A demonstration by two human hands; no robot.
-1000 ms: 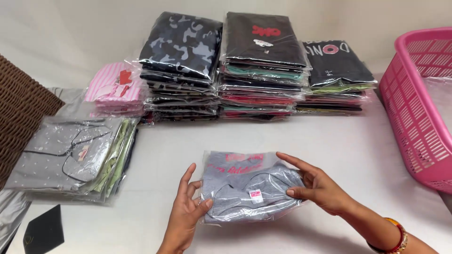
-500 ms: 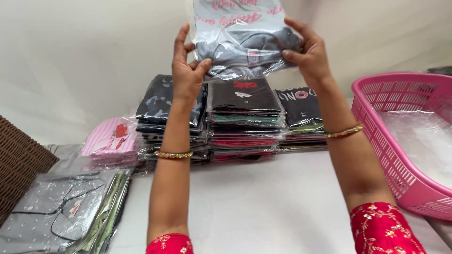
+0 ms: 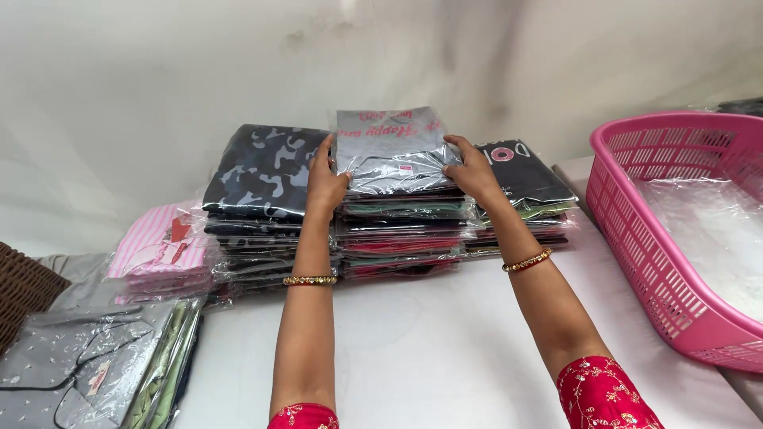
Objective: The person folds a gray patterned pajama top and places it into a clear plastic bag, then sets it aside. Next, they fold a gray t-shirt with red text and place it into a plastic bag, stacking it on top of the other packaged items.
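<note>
A grey folded garment in a clear plastic bag (image 3: 393, 151), with pink lettering, lies on top of the middle stack of bagged clothes (image 3: 401, 238) at the back of the white table. My left hand (image 3: 324, 184) grips its left edge. My right hand (image 3: 469, 168) grips its right edge. Both arms reach forward and wear gold bangles and red embroidered sleeves.
A stack topped by a dark camouflage garment (image 3: 262, 171) stands left of the middle stack, a black-topped stack (image 3: 524, 171) right of it. Pink striped packs (image 3: 163, 246) and grey packs (image 3: 87, 365) lie at the left. A pink plastic basket (image 3: 636, 238) stands at the right, a wicker basket (image 3: 28, 290) far left.
The bagged grey garment was lifted off the table in both hands, raised high, then brought down onto the top of the middle stack.
</note>
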